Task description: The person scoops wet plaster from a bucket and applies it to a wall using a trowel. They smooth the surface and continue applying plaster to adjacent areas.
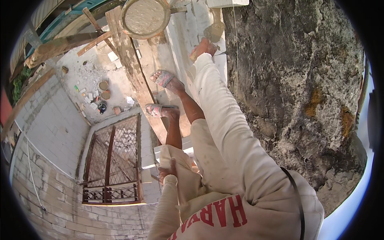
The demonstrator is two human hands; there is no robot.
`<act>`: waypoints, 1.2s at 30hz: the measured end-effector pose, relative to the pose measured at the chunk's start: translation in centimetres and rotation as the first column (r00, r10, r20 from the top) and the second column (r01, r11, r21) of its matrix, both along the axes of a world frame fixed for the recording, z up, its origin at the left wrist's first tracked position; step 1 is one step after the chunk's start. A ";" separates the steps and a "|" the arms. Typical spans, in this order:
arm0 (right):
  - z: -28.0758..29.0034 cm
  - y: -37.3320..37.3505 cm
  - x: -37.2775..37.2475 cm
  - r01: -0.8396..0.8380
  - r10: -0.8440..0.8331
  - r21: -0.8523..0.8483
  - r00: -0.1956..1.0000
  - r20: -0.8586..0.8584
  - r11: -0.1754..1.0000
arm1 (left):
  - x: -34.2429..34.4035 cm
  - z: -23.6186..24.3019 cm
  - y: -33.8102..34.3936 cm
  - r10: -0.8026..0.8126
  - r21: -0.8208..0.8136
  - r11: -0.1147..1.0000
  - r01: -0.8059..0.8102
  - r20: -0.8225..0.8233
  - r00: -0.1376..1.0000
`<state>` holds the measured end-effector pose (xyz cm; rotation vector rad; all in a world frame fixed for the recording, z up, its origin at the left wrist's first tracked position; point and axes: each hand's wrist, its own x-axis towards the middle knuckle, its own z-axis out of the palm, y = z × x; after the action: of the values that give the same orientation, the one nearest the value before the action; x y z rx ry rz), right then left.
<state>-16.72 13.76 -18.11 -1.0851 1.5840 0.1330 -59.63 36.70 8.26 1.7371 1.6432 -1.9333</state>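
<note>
A cream sweater with red letters is seen closest, at the bottom of the view. The left hand [167, 173] is pressed against the pale shorts [181, 164] near the knee. Its grip is closed softly on the cloth of the shorts.

Two feet in pink sandals [162, 93] are stood on a long wooden plank [130, 64]. The plank is high above the ground, and it is tilted across the view.

The right arm is stretched out far along a white block wall [188, 36]. The right hand [204, 48] is wrapped around the handle of a trowel [215, 29]. Its grip is tight on that handle. The blade of the trowel is laid on top of the wall, and grey mud is stuck to it.

A round pan [146, 17] full of wet grey cement is set at the far end of the plank, just beside the wall. A big rough rock face [296, 80] is seen on the right, with orange spots on it.

Far below, a metal gate [114, 160] with brown bars is seen. A dirty floor [86, 76] with small buckets and bits of block is seen past it. A grey block wall is seen on the left side.
</note>
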 end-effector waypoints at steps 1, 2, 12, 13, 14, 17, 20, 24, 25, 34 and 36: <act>-1.2 -0.7 0.7 -0.075 0.075 -0.042 0.997 0.010 0.996 | -0.5 -0.2 0.2 -0.013 0.001 1.000 0.013 0.003 1.000; -3.6 -2.2 1.5 -0.171 0.176 -0.130 0.984 0.023 0.977 | -0.9 -0.5 0.8 -0.044 -0.007 0.999 0.044 0.012 0.999; 3.4 0.5 4.2 -0.034 0.026 0.023 0.960 0.280 0.999 | 0.4 -1.3 2.0 -0.099 -0.032 0.995 0.097 -0.069 0.993; 4.3 0.9 2.8 -0.065 0.059 0.016 0.968 0.245 0.998 | 0.4 -1.3 2.1 -0.102 -0.021 0.995 0.101 -0.071 0.992; 5.2 0.9 1.4 -0.098 0.095 0.005 0.973 0.211 0.995 | 0.4 -1.3 1.9 -0.105 -0.013 0.994 0.104 -0.070 0.992; 4.1 -0.3 -3.9 -0.125 0.130 -0.055 0.988 0.084 0.991 | 0.2 -1.4 2.0 -0.083 -0.018 0.996 0.082 -0.042 0.996; 2.1 -0.4 -5.3 -0.129 0.129 -0.105 0.992 -0.005 0.986 | 0.4 -1.2 1.8 -0.046 -0.041 0.998 0.044 -0.036 0.998; -7.5 -3.0 -5.6 -0.200 0.221 -0.341 0.975 0.024 0.919 | 0.4 -1.4 2.9 -0.094 -0.087 0.992 0.093 -0.003 0.996; -6.9 -2.7 -5.4 -0.266 0.288 -0.340 0.957 0.016 0.902 | 0.0 -1.5 2.8 -0.104 -0.083 0.991 0.103 -0.018 0.994; 4.9 4.2 -3.3 -0.889 0.934 -0.445 0.241 -0.264 0.103 | -0.9 -2.8 2.7 -0.041 -0.005 0.999 0.041 0.013 0.999; 3.5 5.2 -0.6 -0.905 0.913 -0.371 -0.045 -0.406 -0.210 | -0.7 -3.4 2.9 -0.024 -0.029 0.999 0.023 -0.016 1.000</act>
<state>-17.28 18.98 -14.57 -2.6509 0.2868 0.7075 -60.30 39.55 4.91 1.7423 1.5986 -1.9765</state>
